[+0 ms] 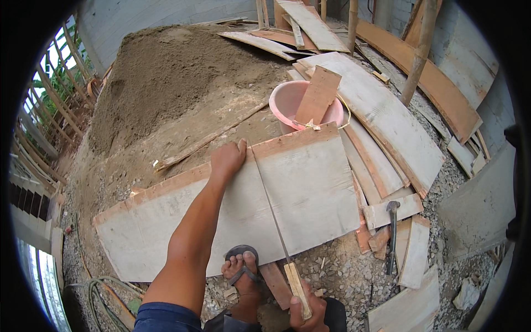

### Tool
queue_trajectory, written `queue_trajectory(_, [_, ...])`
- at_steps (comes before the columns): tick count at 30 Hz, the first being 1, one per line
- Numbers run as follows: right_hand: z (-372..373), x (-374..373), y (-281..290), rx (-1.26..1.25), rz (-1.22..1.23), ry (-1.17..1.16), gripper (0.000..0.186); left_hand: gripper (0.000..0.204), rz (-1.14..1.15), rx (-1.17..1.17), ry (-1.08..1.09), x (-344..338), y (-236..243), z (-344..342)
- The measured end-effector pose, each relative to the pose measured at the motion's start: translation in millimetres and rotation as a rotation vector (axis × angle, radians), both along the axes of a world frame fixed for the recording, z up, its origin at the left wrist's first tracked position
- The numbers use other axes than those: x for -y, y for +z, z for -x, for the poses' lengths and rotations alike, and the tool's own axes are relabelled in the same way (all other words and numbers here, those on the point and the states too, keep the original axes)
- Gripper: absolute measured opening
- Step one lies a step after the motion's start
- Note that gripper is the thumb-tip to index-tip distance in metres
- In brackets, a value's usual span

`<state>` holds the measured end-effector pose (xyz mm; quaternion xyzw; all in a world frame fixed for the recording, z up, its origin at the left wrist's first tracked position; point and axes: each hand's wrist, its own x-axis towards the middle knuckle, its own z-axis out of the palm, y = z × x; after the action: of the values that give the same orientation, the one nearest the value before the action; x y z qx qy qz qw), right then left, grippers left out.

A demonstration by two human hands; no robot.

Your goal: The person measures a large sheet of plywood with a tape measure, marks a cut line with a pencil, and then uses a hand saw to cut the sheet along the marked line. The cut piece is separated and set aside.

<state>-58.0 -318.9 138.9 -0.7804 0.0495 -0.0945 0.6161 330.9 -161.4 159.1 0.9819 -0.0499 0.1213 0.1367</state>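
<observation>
A wide grey-faced plywood board (310, 188) with a bare brown strip along its far edge lies across the ground before me. My left hand (228, 160) is closed over that far edge, just left of a thin dark line running across the board. At the near end of this line, my right hand (311, 312) grips the pale wooden handle of a handsaw (295, 285). Its narrow blade is seen nearly edge-on at the board's near edge; how far it reaches along the line I cannot tell. My sandalled foot (241, 265) presses on the near edge.
A pink bucket (279, 108) with a brown offcut (319, 94) in it stands beyond the board. Behind rises a sand heap (166, 72). At right lie stacked plywood sheets (381, 110), a hammer (392, 232) and offcuts on gravel. A hose (97, 299) coils at lower left.
</observation>
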Motion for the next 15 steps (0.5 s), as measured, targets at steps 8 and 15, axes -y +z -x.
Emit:
queue_trajectory(8, [-54,1,88,0.108,0.113,-0.035,0.043,0.061,-0.018,-0.024,0.033,2,-26,-22])
queue_trajectory(15, [-147,-40,-54,0.281,-0.038,-0.102,0.042,0.066,-0.012,-0.109,-0.067,-9,-27,-28])
